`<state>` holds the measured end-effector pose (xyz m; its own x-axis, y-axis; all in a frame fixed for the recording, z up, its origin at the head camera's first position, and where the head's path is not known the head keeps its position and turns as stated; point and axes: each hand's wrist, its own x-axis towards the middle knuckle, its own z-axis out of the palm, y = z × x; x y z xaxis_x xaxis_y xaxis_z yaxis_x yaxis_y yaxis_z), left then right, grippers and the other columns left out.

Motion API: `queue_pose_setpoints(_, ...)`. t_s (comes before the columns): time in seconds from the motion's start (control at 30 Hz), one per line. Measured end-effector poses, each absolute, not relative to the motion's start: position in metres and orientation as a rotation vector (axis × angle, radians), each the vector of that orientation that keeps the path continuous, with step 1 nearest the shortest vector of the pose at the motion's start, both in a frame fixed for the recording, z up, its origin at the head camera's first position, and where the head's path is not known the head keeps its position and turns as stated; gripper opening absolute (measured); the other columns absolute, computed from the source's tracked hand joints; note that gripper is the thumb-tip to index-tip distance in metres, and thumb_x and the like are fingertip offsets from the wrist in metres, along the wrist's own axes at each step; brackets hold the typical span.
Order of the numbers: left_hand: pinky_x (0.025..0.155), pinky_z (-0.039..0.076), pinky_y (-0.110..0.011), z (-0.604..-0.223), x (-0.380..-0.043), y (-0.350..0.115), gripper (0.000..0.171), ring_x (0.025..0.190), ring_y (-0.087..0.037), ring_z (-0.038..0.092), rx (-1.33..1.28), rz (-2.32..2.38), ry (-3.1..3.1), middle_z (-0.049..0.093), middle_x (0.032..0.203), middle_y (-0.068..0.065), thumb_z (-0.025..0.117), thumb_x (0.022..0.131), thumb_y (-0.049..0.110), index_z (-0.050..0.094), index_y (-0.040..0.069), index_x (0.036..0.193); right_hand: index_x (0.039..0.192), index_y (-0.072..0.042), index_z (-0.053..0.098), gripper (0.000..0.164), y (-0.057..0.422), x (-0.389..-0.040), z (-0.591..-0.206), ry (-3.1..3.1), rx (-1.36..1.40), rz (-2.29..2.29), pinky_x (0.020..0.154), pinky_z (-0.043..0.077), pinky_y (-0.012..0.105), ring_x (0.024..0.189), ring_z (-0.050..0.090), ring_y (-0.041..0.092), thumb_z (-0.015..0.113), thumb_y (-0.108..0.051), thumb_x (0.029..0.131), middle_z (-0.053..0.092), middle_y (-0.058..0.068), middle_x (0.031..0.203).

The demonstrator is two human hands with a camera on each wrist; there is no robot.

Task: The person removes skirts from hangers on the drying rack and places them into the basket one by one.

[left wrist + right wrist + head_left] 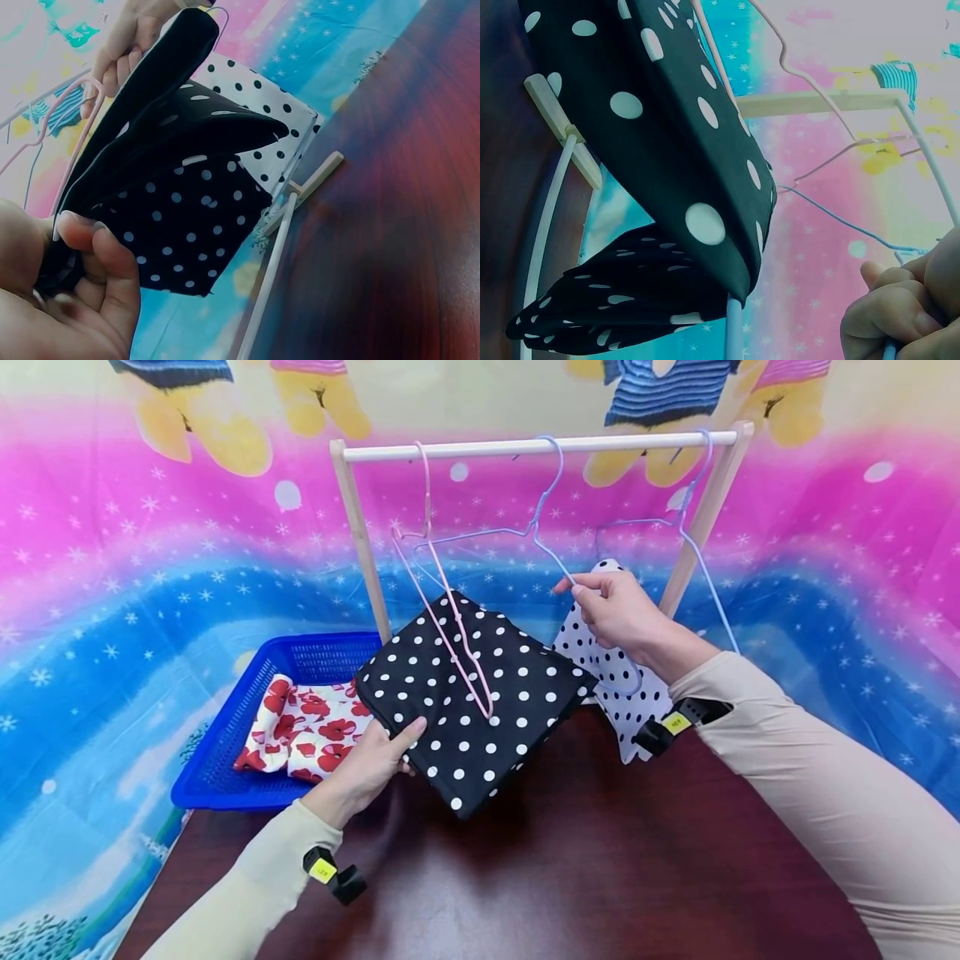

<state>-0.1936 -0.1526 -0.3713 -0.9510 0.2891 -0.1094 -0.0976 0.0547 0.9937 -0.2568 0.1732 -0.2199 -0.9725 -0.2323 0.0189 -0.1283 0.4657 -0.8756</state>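
Observation:
A black cloth with white dots (517, 693) is draped over the lower bar of a light blue hanger (536, 522) hooked on the rack. My left hand (371, 768) pinches the cloth's left edge, thumb on top; the left wrist view shows thumb and fingers curled at that edge (97, 277). My right hand (622, 610) pinches the right shoulder wire of the same hanger. In the right wrist view, the cloth (630, 105) hangs in two layers over the blue bar (735, 330). A bare pink hanger (428, 493) hangs in front of the cloth.
A wooden rack (480, 449) stands on the dark table (600, 860). Behind my right hand, a white cloth with black dots (645, 714) hangs from another blue hanger (683, 518). At left, a blue basket (217, 760) holds a red-flowered white cloth (326, 727).

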Motion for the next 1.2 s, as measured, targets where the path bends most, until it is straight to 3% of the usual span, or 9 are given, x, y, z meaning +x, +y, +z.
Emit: queue_pose_setpoints(1.2,0.064,0.050,-0.021,-0.378,-0.177,-0.159,0.040,0.071,-0.009,0.060,0.070,2.004,2.070,0.072,0.096,0.007,0.053,0.105,0.033,0.047,0.004,0.132,0.135,-0.009,0.058,0.034,0.173,-0.256,-0.224,2.621,-0.223,-1.652,0.043,0.025,0.023,0.045,0.025,0.008,0.038,-0.021,0.110,0.030,-0.008,0.054)
